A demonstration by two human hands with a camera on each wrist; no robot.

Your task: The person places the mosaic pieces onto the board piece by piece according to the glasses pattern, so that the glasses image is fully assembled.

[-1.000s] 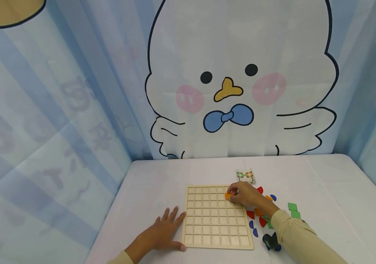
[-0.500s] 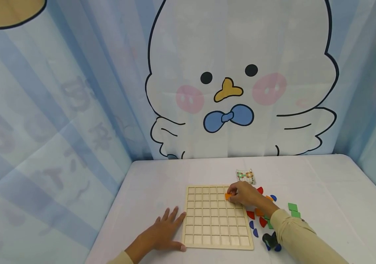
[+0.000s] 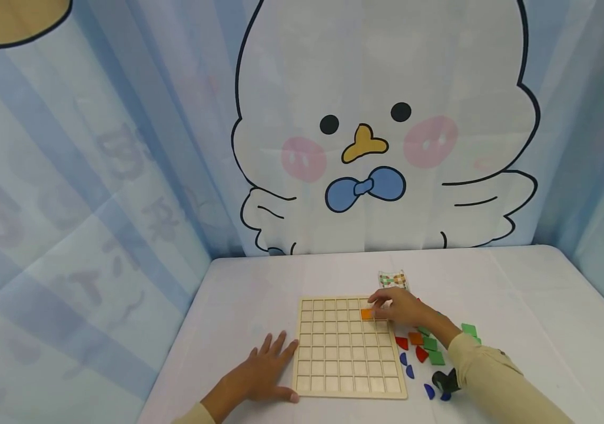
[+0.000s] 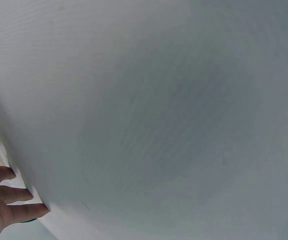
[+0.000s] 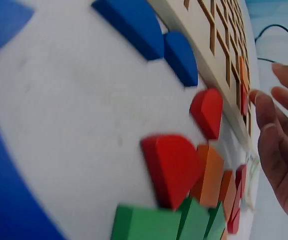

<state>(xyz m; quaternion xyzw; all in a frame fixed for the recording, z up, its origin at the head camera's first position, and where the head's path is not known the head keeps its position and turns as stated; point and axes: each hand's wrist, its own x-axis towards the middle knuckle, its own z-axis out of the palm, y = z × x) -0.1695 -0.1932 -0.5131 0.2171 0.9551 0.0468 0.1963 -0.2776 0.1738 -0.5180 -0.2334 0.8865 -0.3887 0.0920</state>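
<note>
A pale wooden grid board point(image 3: 339, 353) lies on the table. My left hand point(image 3: 266, 371) rests flat with spread fingers, its fingertips and thumb at the board's left edge; the left wrist view shows these fingers point(image 4: 21, 212) from the side. An orange tile point(image 3: 366, 314) sits in a cell near the board's upper right corner. Beside it my right hand point(image 3: 396, 306) hovers with loosely bent fingers. In the right wrist view a red piece point(image 5: 244, 100) is on the board next to the orange one point(image 5: 243, 71), with a fingertip right at it; the head view hides this red piece.
Right of the board lie loose pieces: red quarter-rounds point(image 3: 421, 354), an orange square point(image 3: 415, 338), green tiles point(image 3: 436, 358) and blue half-rounds point(image 3: 429, 391). A patterned card point(image 3: 393, 279) lies behind the board. A dark object point(image 3: 444, 381) is by the right sleeve. A printed curtain surrounds the table.
My right hand has shifted slightly right and its fingers have come off the orange tile, which shows more fully. The left hand stays put.
</note>
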